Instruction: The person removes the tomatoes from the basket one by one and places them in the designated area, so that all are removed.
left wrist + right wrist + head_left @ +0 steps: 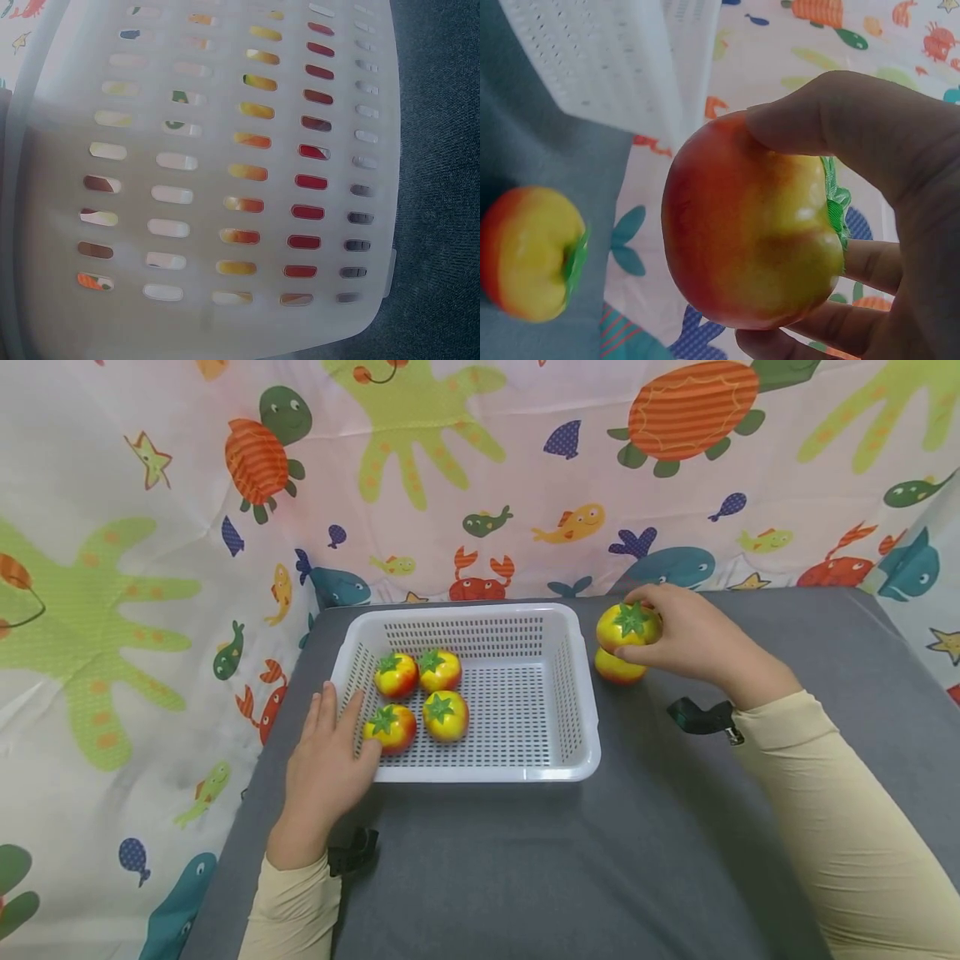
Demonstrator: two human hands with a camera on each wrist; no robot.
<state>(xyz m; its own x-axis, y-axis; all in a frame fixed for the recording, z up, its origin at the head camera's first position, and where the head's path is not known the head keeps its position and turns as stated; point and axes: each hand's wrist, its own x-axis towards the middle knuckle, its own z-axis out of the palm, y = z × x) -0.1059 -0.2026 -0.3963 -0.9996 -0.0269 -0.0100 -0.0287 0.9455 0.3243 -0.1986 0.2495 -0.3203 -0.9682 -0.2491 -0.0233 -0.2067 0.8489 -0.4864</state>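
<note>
Your right hand (pixel 693 639) has its thumb and fingers curled around a round, glossy red-and-yellow fruit with a green leafy top (pixel 628 625), up off the tabletop just right of the basket. In the right wrist view you get its smooth side pretty well, but the leafy top is mostly turned away and some of your fingers disappear behind it.

There's a second red-and-yellow fruit (pixel 619 670) on the dark grey cloth-covered tabletop (pixel 480 860). From your head cam the held one covers its upper part, so you can't see its leaves there; the right wrist view shows them edge-on, with the fruit cut off at the left side of the frame. That view also shows the two are apart.

Your left hand (pixel 330 768) lies over the left rim of the white rectangular perforated plastic basket (pixel 506 710), fingers fairly straight and loosely spread, not gripping a fruit. The thumb is right by the front-left fruit (pixel 390 729); can't tell if they touch. Three more fruits sit in there too, back-left (pixel 396 675), back-right (pixel 440 671) and front-right (pixel 446 716).

Your left wrist cam is basically all basket wall, with just slivers of yellow and red through the slots, so no telling which fruit is which.
</note>
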